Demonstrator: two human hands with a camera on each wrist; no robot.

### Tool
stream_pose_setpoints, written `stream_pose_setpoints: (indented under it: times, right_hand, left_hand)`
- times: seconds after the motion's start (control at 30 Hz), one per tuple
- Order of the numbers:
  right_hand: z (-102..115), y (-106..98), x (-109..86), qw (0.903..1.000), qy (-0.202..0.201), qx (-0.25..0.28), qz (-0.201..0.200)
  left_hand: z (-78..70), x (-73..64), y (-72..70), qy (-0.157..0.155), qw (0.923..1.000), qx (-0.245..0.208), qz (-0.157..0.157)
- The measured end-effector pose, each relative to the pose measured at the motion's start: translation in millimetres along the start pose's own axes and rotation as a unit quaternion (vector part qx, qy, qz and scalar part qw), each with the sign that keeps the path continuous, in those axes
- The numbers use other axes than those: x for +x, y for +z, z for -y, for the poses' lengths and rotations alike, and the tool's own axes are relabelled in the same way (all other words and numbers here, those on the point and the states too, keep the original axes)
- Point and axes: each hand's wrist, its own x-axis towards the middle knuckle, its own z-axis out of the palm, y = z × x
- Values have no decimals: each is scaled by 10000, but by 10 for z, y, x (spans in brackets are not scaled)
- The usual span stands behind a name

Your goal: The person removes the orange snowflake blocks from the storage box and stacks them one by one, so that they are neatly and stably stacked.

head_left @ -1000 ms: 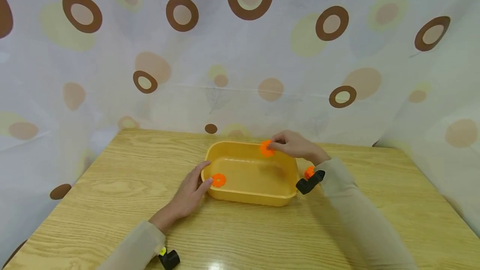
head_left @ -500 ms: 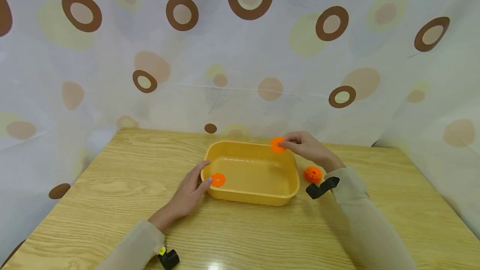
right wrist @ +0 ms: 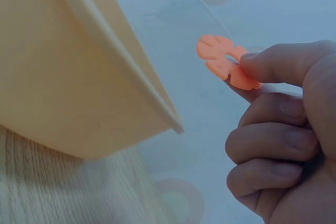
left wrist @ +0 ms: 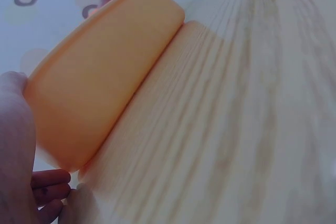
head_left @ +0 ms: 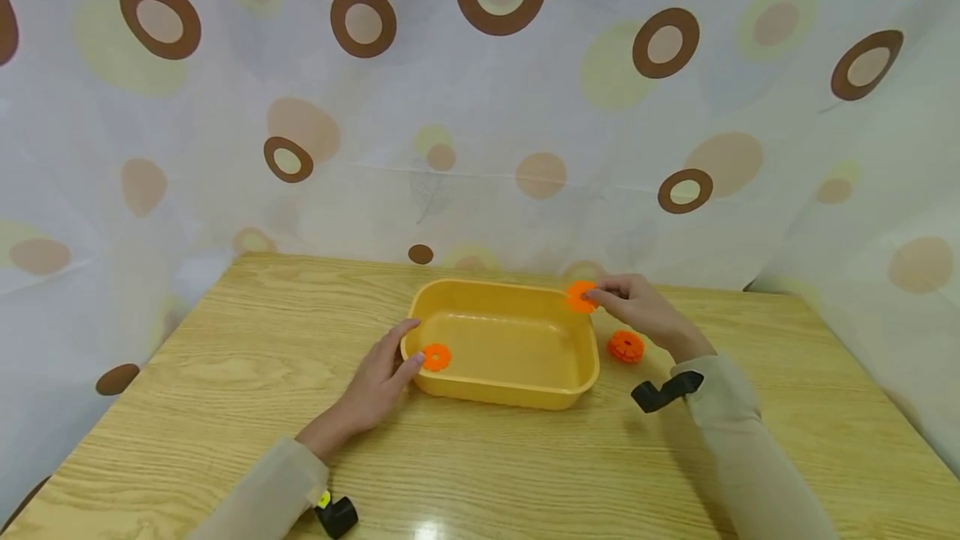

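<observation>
A yellow plastic basin (head_left: 502,394) sits on the wooden table. My left hand (head_left: 378,382) grips its left end, with the thumb at the rim; in the left wrist view that hand (left wrist: 18,150) is around the basin's corner. Inside, by the left thumb, lies an orange flower-shaped notched disc (head_left: 436,357). Thumb and forefinger of my right hand (head_left: 637,307) pinch a second notched disc (head_left: 581,297) over the far right corner. The right wrist view shows this disc (right wrist: 220,59) raised beside the basin wall (right wrist: 89,77), the other fingers curled.
Several orange discs are stacked (head_left: 626,347) on the table just right of the basin, beneath the right forearm. A patterned cloth (head_left: 480,107) hangs behind the table's back edge. Black cameras (head_left: 666,392) are worn at both wrists.
My right hand has moved right with the pinched disc, from above the basin's back wall to its far right corner, uncovering the stack. The left hand and basin stay nearly still.
</observation>
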Motion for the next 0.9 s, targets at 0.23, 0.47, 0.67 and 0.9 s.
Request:
stream_pose_setpoints:
  times: [0.23,0.47,0.67,0.9]
  right_hand:
    - [-86,-75,-97,9998,93,-97,-121]
    - [-201,-135,-202,9994,193,-142,-252]
    - [-304,-216,-272,9978,422,-324,-390]
    - [-404,-315,-343,9951,655,-608,-423]
  left_hand:
    - [-1,-7,7,-115,9999,43,-17]
    - [-5,-2,11,-115,9999,32,8]
    - [-13,-6,10,-171,9998,75,-5]
    - [-4,-7,10,-144,9998,95,-20]
